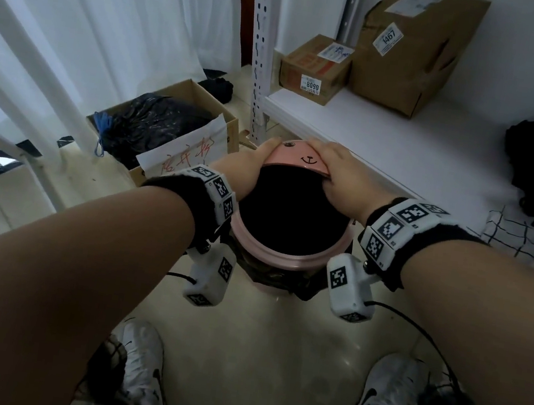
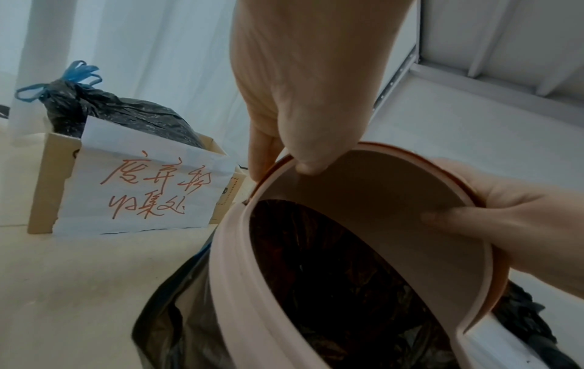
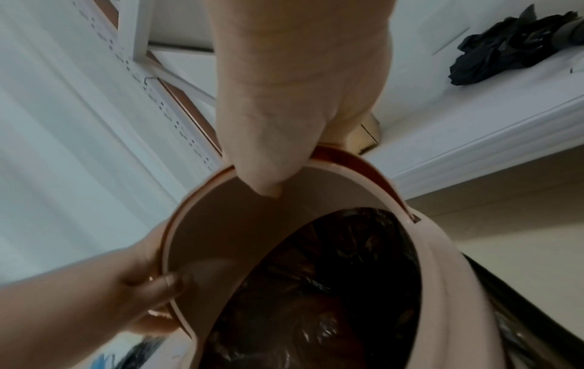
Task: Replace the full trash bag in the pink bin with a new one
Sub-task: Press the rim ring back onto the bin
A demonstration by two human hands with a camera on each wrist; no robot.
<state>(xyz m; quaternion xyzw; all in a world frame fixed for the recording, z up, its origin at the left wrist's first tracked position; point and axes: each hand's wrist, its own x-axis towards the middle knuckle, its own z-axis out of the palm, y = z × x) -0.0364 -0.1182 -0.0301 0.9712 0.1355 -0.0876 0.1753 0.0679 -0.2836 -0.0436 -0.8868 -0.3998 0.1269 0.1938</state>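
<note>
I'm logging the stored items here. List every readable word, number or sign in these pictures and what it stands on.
"8090": white sticker on the small cardboard box on the shelf; the finer print below it is too small to read.
"1467": white tag on the large cardboard box; its shipping label is blurred.
"废弃物 归集处", red handwriting, my best reading: paper sheet on the open carton holding the tied black bag.
Square coded markers, no words: wrist bands.

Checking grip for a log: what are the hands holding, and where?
Both the left hand and right hand grip the bin's pink lid at its opposite side edges.
</note>
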